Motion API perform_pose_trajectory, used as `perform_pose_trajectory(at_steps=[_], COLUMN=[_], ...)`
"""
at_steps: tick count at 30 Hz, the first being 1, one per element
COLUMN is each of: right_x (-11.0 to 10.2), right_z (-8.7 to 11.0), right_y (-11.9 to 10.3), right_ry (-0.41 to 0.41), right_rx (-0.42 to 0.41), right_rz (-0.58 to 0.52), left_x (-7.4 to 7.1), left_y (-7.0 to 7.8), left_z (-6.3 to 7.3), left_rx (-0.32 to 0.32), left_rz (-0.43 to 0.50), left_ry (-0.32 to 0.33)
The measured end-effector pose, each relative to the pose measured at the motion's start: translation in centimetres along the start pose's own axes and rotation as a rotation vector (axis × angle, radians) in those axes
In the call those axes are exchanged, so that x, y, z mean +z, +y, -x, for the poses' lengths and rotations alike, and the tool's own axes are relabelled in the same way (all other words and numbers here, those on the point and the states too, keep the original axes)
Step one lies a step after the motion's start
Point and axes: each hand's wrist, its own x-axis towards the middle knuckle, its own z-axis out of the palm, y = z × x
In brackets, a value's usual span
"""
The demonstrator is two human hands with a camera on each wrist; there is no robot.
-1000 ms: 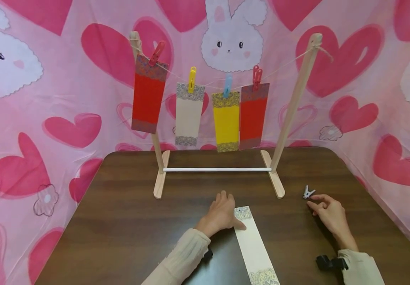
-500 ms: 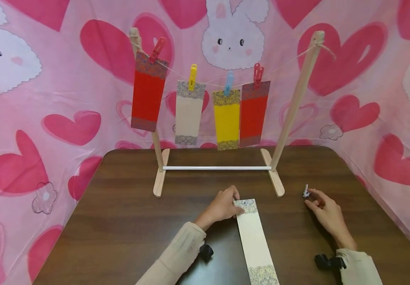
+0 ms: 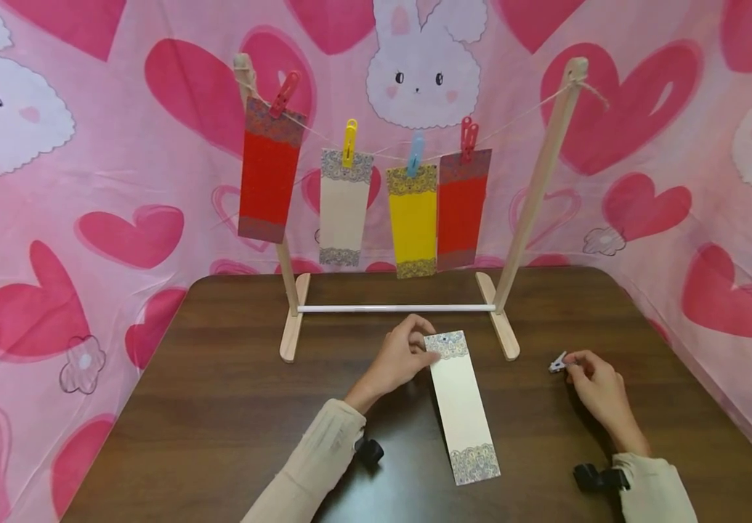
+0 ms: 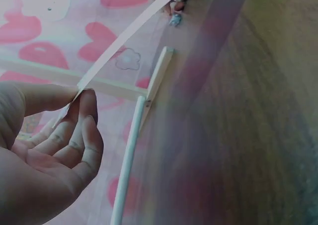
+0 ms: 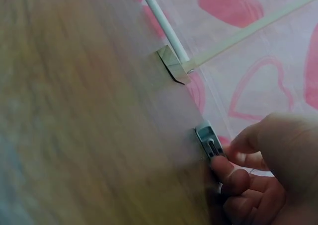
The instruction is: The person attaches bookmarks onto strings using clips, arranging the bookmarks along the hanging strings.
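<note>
My left hand (image 3: pixel 397 361) pinches the top left corner of a long cream card (image 3: pixel 463 407) with lace-patterned ends, thumb over its front. Seen edge-on in the left wrist view, the card (image 4: pixel 124 36) slants up from between thumb and fingertips. To the right, my right hand (image 3: pixel 601 392) holds a small pale grey clothespin (image 3: pixel 557 362) by one end. In the right wrist view, thumb and forefinger pinch this clothespin (image 5: pixel 208 139), whose far end points away from the hand.
A wooden stand (image 3: pixel 535 196) with a white crossbar (image 3: pixel 395 309) stands at the back of the brown table (image 3: pixel 219 421). From its string hang two red cards (image 3: pixel 271 178), a cream card (image 3: pixel 344 211) and a yellow card (image 3: pixel 413 221), held by coloured clothespins (image 3: pixel 349 144).
My left hand has taken hold of the cream card and lifted its top end, drawing it toward the stand. My right hand has picked at the grey clothespin and now grips it, turned leftward.
</note>
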Motion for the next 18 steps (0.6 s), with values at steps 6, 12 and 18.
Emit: perform_pose_trajectory(at_steps=[6, 12, 18], right_x=[0.2, 0.6, 0.5], right_z=[0.0, 0.1, 0.1], right_y=[-0.4, -0.5, -0.5], right_ry=[0.011, 0.016, 0.013], right_rx=[0.086, 0.099, 0.061], right_rz=[0.021, 0.039, 0.034], left_x=[-0.9, -1.3, -1.5], left_y=[0.3, 0.7, 1.4], left_z=[-0.2, -0.5, -0.5], left_rx=[0.007, -0.073, -0.128], left_rz=[0.128, 0.374, 0.449], left_ry=[0.050, 0.114, 0.134])
